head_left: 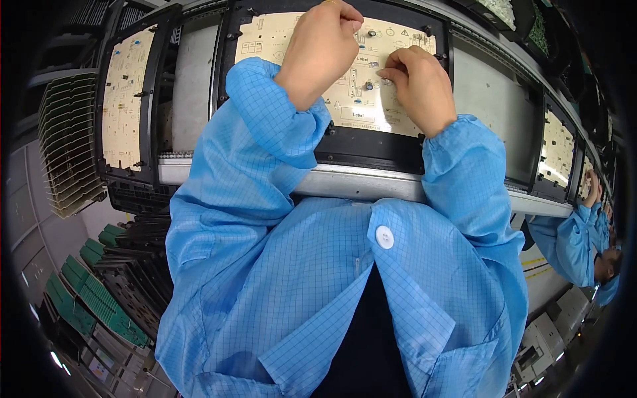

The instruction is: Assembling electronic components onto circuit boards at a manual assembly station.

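Note:
A cream circuit board (269, 42) lies before me in a black carrier frame (391, 147), with small parts standing on it. My left hand (320, 50) is over its upper middle, fingertips pinched together close to the board. Whatever is between them is too small or hidden to make out. Over the board's right half, my right hand (423, 86) also pinches, thumb and forefinger just above the surface; I cannot make out what they hold. Beside those fingertips stands a small dark cylindrical capacitor (369, 86). Another small capacitor (372, 33) stands near the left fingertips.
The carrier sits on a conveyor with a metal front rail (371, 188). Another framed board (126, 93) is to the left, and one more (556, 147) to the right. A rack of boards (70, 142) stands far left. At the right edge, a co-worker's blue sleeve (564, 242) reaches toward the line.

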`<state>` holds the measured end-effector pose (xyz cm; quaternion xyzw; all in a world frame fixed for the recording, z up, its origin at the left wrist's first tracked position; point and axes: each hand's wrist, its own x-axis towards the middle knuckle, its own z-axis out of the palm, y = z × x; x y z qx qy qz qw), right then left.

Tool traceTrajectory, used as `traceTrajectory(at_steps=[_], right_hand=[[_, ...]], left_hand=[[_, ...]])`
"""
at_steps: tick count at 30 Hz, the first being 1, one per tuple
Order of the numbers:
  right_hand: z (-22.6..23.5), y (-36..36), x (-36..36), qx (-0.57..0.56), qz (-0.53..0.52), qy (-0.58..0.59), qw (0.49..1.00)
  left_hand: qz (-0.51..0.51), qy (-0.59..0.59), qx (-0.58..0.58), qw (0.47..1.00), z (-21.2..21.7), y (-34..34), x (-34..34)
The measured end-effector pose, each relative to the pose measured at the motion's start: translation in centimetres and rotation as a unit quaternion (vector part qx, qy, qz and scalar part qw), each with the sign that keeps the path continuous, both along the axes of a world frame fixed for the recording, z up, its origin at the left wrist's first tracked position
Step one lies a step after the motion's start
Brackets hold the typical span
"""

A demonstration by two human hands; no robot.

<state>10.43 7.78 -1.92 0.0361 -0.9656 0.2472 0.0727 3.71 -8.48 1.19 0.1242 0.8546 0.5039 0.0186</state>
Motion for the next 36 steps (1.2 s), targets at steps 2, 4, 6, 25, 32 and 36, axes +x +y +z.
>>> traceTrajectory(at_steps=[2,4,6,25,32,36], right_hand=[[-0.4,0.1,0.2,0.004,-0.004,0.009,1.000],[-0.8,0.5,0.4,-0.001,0.015,0.051,0.999],[0.4,1.5,0.6,-0.106,-0.022,0.029,0.994],[0.7,8.8,4.7,-0.496,-0.196,0.102,0.840],[1.3,8.8,5.1,-0.515,-0.197,0.116,0.826],[1.5,8.8,5.1,-0.508,-0.199,0.116,0.830]], left_hand=[[0.001,-0.027,0.055,0.998,-0.1,0.1,-0.2],[-0.057,-0.014,0.040,0.997,-1.3,-0.2,-0.7],[-0.066,-0.056,0.050,0.995,-1.3,0.0,-0.3],[-0.164,0.034,-0.151,0.974,-2.0,7.4,5.3],[-0.174,0.042,-0.181,0.967,-1.6,7.9,5.3],[-0.176,0.076,-0.206,0.960,-1.9,8.1,5.4]])
